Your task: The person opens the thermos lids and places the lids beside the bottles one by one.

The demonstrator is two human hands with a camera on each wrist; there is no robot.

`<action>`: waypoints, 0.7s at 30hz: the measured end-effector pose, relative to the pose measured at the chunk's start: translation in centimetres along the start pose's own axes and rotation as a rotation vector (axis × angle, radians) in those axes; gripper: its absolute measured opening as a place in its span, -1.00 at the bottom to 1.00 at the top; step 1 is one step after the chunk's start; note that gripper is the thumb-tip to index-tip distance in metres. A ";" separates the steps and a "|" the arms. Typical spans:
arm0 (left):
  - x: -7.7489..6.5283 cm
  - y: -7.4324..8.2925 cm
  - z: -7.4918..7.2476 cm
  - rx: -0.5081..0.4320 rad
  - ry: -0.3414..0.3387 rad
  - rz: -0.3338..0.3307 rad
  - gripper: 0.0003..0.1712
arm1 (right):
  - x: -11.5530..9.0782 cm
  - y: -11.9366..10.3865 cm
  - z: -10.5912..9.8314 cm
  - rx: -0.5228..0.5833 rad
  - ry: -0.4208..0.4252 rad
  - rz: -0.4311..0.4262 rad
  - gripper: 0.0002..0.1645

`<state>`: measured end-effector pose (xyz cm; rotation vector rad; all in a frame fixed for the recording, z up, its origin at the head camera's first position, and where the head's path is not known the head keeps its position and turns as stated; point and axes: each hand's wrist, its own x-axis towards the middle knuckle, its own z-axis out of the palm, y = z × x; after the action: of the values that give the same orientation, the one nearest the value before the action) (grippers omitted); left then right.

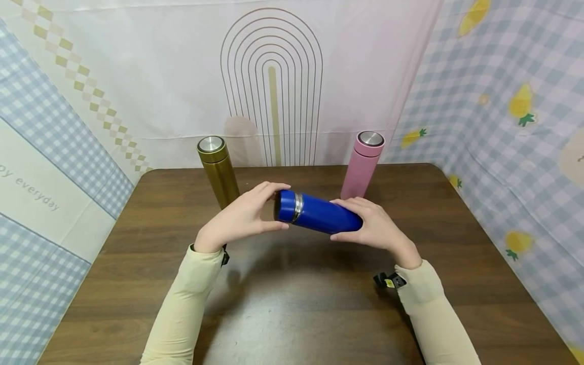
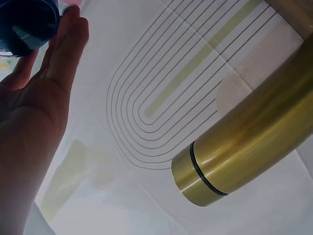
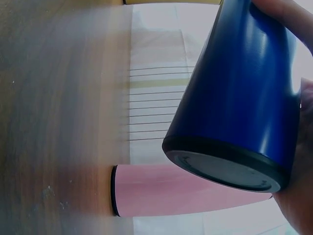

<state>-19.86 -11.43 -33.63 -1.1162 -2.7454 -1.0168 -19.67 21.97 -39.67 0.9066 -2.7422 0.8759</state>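
Observation:
A blue thermos bottle with a silver ring is held nearly level above the table, its cap end to the left and slightly higher. My right hand grips it round the base end, thumb below and fingers over the top. At the other end my left hand spans the cap, fingertips at its upper edge and thumb at its lower edge. The dark end face of the cap shows in the left wrist view. In the right wrist view the black-rimmed base faces the camera.
A gold thermos stands upright behind my left hand. Behind the right hand stands a pink thermos. Both are on the brown wooden table. A patterned cloth hangs along the table's back edge, with checked cloth at the sides.

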 end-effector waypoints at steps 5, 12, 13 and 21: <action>0.1 -0.2 0.0 -0.036 0.007 -0.052 -0.14 | 0.0 0.0 0.0 -0.003 -0.008 0.002 -0.08; -0.1 0.0 -0.1 -0.076 0.026 -0.117 -0.18 | 0.1 0.1 0.0 -0.004 -0.016 0.010 -0.08; -0.1 0.0 -0.1 -0.077 0.027 -0.122 -0.18 | 0.1 0.1 0.0 -0.005 -0.017 0.010 -0.08; -0.2 0.3 -0.3 -0.111 0.032 -0.163 -0.15 | 0.2 0.1 0.1 -0.004 -0.002 -0.004 -0.08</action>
<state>-19.59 -11.54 -33.30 -0.8891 -2.8238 -1.2082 -19.92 21.91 -39.73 0.9125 -2.7421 0.8692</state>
